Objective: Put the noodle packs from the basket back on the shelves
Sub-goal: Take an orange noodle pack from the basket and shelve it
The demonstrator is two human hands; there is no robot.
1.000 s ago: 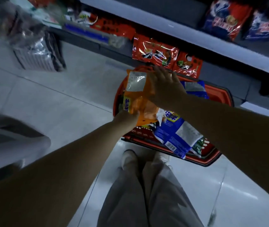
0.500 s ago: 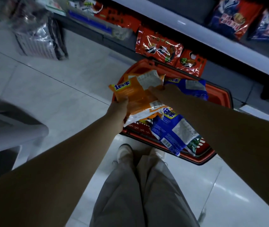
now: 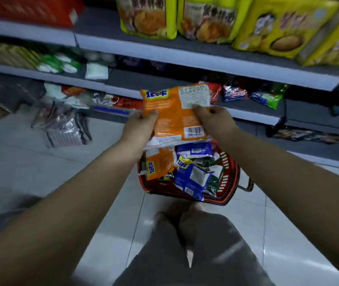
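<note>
Far to the left of the hands, a plastic-wrapped bundle (image 3: 65,129) lies on the tiled floor (image 3: 20,162) at the foot of the shelves (image 3: 185,55). Above it, green and white packets (image 3: 58,64) sit on a middle shelf, and a red carton (image 3: 26,9) on the top one.

The left hand (image 3: 141,124) grips the left edge of an orange noodle pack (image 3: 174,114), thumb on its face and fingers curled behind. The right hand (image 3: 212,118) holds the right edge the same way, its thumb pressed just below the white label. Between the two hands the pack is tilted with its printed back and barcode toward the camera, raised above the basket and level with the lowest stocked shelf.

Directly below the hands, the red basket (image 3: 229,182) stands on the floor. It holds another orange pack (image 3: 158,164) under the left hand and a crumpled blue pack (image 3: 191,176) under the right, with more packs jumbled beneath them. Nearer than the basket, the person's grey trousers (image 3: 195,254) fill the bottom of the view.

High above the hands, large yellow bags (image 3: 146,17) line the top shelf. To the right of the right hand, a blue and green packet (image 3: 267,96) lies on the lower shelf, well apart from the held pack.
</note>
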